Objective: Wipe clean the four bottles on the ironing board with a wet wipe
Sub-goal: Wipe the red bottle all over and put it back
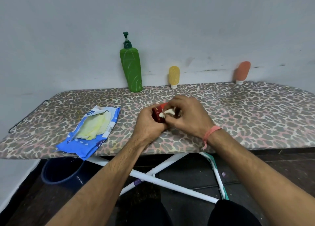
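**Red bottle wiped over the leopard-print board**

Three bottles stand along the far edge of the ironing board (247,113) against the wall: a tall green pump bottle (131,69), a small yellow tube (174,76) to its right, and an orange tube (242,72) further right, well apart. A fourth, the red bottle (157,115), is near the middle, held between both hands. The left hand (148,122) curls round its near end; the right hand (186,116) pinches a crumpled white wet wipe (166,113) against it. The hands hide most of the red bottle.

One open blue wipes packet (92,130) lies at near left; its print and barcode are too small to read. One dark bucket (63,171) sits under the board beside the white legs (163,179).
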